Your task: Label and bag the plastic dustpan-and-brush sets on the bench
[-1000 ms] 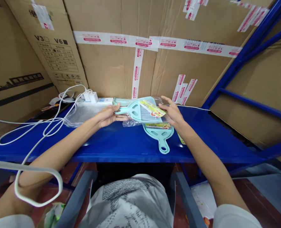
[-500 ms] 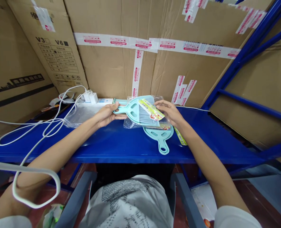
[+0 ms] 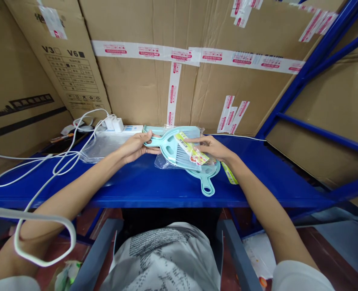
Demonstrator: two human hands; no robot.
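Note:
My left hand (image 3: 138, 147) is closed around the handle of a light-blue dustpan-and-brush set (image 3: 168, 146), raised a little over the blue table. A yellow-green label (image 3: 192, 149) lies across the bristles. My right hand (image 3: 213, 147) reaches over the right end of the set, fingers extended onto the label and clear plastic wrap. Beneath, partly covered, a second light-blue set (image 3: 205, 178) lies with its looped handle toward me. Another yellow-green label (image 3: 229, 173) lies to its right.
White cables (image 3: 60, 161) and plugs (image 3: 114, 123) are on the left, beside clear plastic packaging (image 3: 97, 147). Cardboard (image 3: 142, 89) stands behind the blue table (image 3: 154, 194). A blue metal frame (image 3: 306, 76) rises at the right. One cable loop hangs near my left forearm.
The right end of the held set has tilted toward me, covering more of the set below. My right hand has moved slightly left, its fingers now stretched over the label.

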